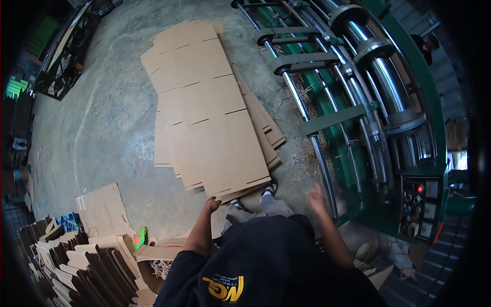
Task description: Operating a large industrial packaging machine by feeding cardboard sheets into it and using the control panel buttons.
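A fanned stack of flat brown cardboard sheets with slots cut along their edges lies on the floor in front of me. At the stack's near left corner, my left hand is closed on the edge of a cardboard sheet; its fingertips are partly hidden. My right hand is off the cardboard, to its right, beside the machine's front metal rod. Its fingers look apart, slightly smeared, and nothing shows in them.
The green machine with shiny rollers and rods runs along my right, its control panel showing a lit red light. Bundled cardboard pieces stand at the lower left, near an open carton. Cardboard scraps litter the floor beside the machine.
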Demonstrator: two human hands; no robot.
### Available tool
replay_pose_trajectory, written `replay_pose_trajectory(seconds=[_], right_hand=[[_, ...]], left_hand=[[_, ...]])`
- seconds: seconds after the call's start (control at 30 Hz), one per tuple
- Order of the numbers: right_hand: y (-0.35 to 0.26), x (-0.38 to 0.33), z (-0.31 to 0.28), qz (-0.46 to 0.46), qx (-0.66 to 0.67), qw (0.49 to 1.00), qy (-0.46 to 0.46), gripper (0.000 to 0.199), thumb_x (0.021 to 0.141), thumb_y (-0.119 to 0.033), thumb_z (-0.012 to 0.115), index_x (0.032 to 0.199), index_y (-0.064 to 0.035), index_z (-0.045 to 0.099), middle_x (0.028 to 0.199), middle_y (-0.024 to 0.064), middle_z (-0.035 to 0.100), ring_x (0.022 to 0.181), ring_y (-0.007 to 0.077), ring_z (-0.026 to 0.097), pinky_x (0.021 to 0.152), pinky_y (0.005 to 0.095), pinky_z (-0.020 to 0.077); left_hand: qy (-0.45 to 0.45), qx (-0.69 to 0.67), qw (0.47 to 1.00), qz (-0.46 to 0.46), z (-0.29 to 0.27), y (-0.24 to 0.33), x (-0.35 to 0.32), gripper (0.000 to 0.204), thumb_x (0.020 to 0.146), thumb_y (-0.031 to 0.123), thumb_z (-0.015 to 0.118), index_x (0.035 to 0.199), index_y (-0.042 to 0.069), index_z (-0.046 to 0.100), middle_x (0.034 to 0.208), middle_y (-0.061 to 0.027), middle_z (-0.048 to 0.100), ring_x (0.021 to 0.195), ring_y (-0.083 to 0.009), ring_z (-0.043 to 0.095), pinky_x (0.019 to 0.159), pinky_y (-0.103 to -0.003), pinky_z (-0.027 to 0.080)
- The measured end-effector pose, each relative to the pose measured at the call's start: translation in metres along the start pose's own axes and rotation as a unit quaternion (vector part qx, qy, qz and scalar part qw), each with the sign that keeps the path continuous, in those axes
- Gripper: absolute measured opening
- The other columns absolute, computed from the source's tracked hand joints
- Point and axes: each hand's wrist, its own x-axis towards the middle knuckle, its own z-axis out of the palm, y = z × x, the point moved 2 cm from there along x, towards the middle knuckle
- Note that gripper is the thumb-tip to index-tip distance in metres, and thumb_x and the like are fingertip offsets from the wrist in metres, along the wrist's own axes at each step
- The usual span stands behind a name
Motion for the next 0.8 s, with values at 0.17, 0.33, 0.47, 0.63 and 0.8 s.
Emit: replay_pose_trajectory(seconds=[0.17, 0.33, 0.47, 0.63, 0.8], right_hand=[[-0.048, -0.053, -0.116, -0.14, -0.244, 0.853, 0.44, 0.074, 0.073, -0.008, 0.062, 0.135, -0.0004, 0.022, 0.135, 0.0205, 0.03, 0.125, 0.0354, 0.029, 0.103, 0.0389, 0.023], [-0.109, -0.082, -0.199, -0.078, -0.236, 0.752, 0.61, 0.074, 0.071, -0.007, 0.061, 0.135, -0.0026, 0.024, 0.134, 0.0186, 0.03, 0.126, 0.034, 0.027, 0.103, 0.0423, 0.0215], [-0.118, -0.102, -0.238, -0.015, -0.301, 0.716, 0.63, 0.076, 0.071, -0.011, 0.06, 0.137, -0.0064, 0.022, 0.132, 0.0177, 0.031, 0.123, 0.0332, 0.029, 0.101, 0.0439, 0.0233], [-0.128, -0.09, -0.248, 0.023, -0.32, 0.716, 0.62, 0.077, 0.072, -0.015, 0.06, 0.138, -0.0101, 0.021, 0.125, 0.0159, 0.036, 0.116, 0.0323, 0.035, 0.097, 0.0443, 0.0263], [-0.128, -0.082, -0.252, 0.041, -0.297, 0.724, 0.621, 0.077, 0.071, -0.016, 0.06, 0.138, -0.0121, 0.022, 0.12, 0.0149, 0.04, 0.112, 0.0322, 0.037, 0.095, 0.0444, 0.0282]], left_hand=[[-0.077, -0.017, 0.994, 0.076, 0.038, 0.012, -0.01, 0.043, 0.073, 0.036, 0.057, 0.098, 0.001, 0.061, 0.101, -0.0215, 0.06, 0.096, -0.0338, 0.055, 0.084, -0.037, 0.043], [-0.153, -0.117, 0.978, 0.076, 0.028, 0.028, 0.02, 0.047, 0.078, 0.019, 0.063, 0.116, -0.003, 0.048, 0.09, -0.0147, 0.061, 0.074, -0.0185, 0.058, 0.063, -0.029, 0.047], [-0.157, -0.155, 0.974, 0.047, -0.015, 0.077, 0.048, 0.046, 0.08, 0.019, 0.061, 0.119, 0.0, 0.046, 0.079, -0.0107, 0.06, 0.064, -0.0156, 0.055, 0.052, -0.027, 0.044], [-0.101, -0.159, 0.98, 0.059, -0.067, 0.108, 0.063, 0.042, 0.082, 0.021, 0.059, 0.118, 0.003, 0.046, 0.077, -0.0086, 0.06, 0.06, -0.0137, 0.054, 0.045, -0.025, 0.039], [-0.051, -0.191, 0.978, 0.069, -0.078, 0.121, 0.052, 0.04, 0.083, 0.022, 0.058, 0.116, 0.004, 0.048, 0.078, -0.0077, 0.06, 0.059, -0.0135, 0.055, 0.043, -0.023, 0.037]])
